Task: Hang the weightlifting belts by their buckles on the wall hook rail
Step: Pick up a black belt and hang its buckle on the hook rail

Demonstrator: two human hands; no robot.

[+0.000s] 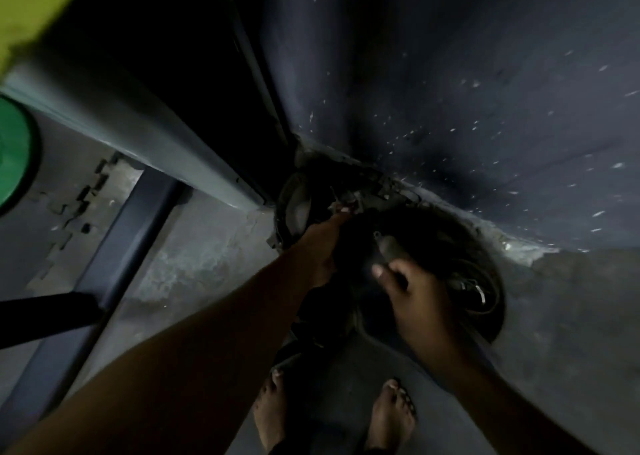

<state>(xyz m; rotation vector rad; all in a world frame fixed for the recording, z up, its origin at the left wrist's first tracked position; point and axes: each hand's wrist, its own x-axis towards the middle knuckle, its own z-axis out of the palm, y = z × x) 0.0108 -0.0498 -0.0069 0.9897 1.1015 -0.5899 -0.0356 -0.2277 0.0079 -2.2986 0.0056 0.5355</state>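
The scene is dark and blurred. A pile of dark coiled belts [460, 281] lies on the floor in the corner where the dark wall meets the floor. A metal buckle [479, 290] glints on the right side of the pile. My left hand [322, 246] reaches down into the pile, its fingertips at a metal piece near the wall. My right hand [412, 292] grips a dark belt end with curled fingers, thumb on top. A dark strap [311, 316] hangs down between my arms. No hook rail is in view.
A grey pillar [138, 122] runs down to the floor at left, with a green round plate [14, 153] at the far left and a dark bar [48, 316] below it. My bare feet [391, 416] stand on the concrete floor just before the pile.
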